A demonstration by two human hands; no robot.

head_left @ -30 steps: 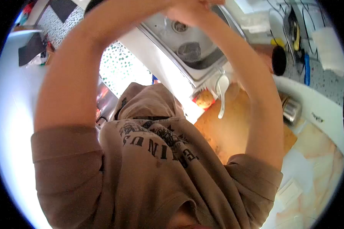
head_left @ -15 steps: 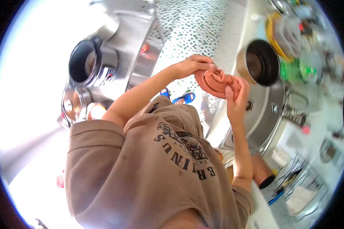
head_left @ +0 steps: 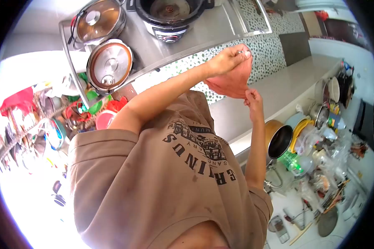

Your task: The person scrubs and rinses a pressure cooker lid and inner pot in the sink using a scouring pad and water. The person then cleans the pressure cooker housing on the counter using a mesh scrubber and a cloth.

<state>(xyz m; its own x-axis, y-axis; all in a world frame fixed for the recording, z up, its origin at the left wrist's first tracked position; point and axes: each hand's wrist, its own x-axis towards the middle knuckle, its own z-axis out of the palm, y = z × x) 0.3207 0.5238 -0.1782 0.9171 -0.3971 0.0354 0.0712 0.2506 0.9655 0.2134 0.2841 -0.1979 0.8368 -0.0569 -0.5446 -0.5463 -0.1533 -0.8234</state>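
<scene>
An orange-pink cloth (head_left: 232,81) hangs partly spread between my two hands, above the floor and the counter edge. My left hand (head_left: 230,60) pinches its upper edge, with fingers and thumb closed. Lower and to the right, my right hand (head_left: 254,103) grips the cloth's bottom corner between closed fingers. Both arms reach forward past my brown shirt. Ahead on the left, a black electric pressure cooker (head_left: 170,33) stands on a steel table.
On the steel table (head_left: 210,31) are a glass-lidded pot (head_left: 99,20) and a round metal lid (head_left: 110,66). A pale counter (head_left: 278,89) runs along the right, with a gold-sided pot (head_left: 273,132), a green bottle (head_left: 291,161) and several utensils. Baskets and bags crowd the lower left.
The cloth was bunched and twisted between both hands; now it is opened out into a flatter sheet. The view has swung left, away from the sink toward the steel table.
</scene>
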